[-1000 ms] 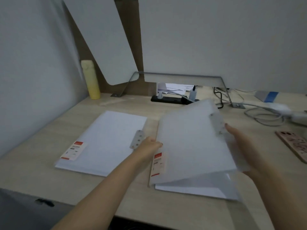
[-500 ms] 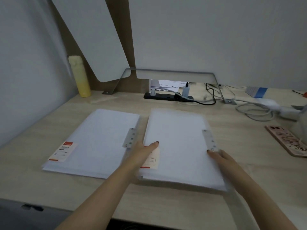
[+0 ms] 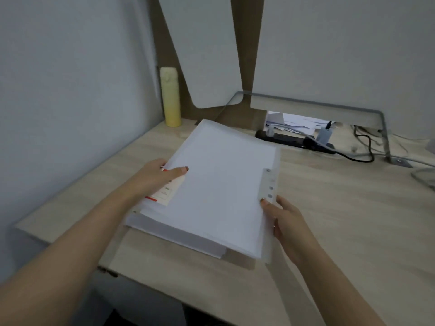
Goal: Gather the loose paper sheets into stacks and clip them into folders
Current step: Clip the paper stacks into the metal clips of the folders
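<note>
Both folders lay side by side half a second back. Now the upper folder (image 3: 219, 184) has swung left and sits over the lower folder (image 3: 179, 235), which lies flat on the desk (image 3: 341, 220) towards its near left corner. My left hand (image 3: 155, 178) grips the labelled edge, thumb on top. My right hand (image 3: 286, 220) pinches the opposite edge just below the clip strip (image 3: 270, 184). Stacking step, I'd say. To do it well, I'd hold it level so no sheets slide out, line up the corners with the one below, lower it gently, and only then let go.
</note>
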{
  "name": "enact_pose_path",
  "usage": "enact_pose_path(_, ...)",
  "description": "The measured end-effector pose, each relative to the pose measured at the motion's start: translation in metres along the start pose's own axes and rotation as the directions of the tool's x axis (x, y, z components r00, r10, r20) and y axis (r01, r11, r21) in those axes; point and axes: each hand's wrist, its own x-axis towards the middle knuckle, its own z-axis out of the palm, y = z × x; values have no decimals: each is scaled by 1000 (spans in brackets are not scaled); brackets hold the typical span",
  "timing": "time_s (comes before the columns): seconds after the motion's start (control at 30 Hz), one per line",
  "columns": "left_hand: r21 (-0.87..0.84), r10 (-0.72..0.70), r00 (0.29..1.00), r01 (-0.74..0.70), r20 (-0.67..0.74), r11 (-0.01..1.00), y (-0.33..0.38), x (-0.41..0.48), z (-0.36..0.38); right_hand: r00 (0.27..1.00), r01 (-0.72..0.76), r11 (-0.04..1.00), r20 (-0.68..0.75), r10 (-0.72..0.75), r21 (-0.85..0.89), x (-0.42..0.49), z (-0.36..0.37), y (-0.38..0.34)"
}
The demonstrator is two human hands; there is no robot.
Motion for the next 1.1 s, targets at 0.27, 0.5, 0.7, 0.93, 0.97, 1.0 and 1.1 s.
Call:
enact_pose_path(0.27,110,16,1000,-16,-6,994,-58,26,-29,996,-64,995,-74,58,-74,20,63,30)
enact_pose_path(0.5,-151,64,990,-45,126,988,-77,-5,-24,996,52,824,-36,-88,-565,7,61,31)
enact_pose_path(0.7,345,-1,929,-136,369,929,-91,-30,-40,961,240,425,276,25,-873,-30,58,43)
enact_pose_path(0.93,712,-43,934,-239,354,660,-78,-3,-39,953,301,263,285,-99,-917,-21,62,50)
enact_pose_path(0.97,713,-49,935,-234,352,661,-77,2,-41,951,308,265,289,-109,-914,-16,63,50)
enact_pose_path(1.0,718,-51,936,-231,348,657,-77,8,-44,950,312,263,292,-114,-913,-10,64,49)
enact_pose_path(1.1,752,-34,946,-235,323,616,-74,30,-48,949,316,274,298,-104,-908,14,68,44)
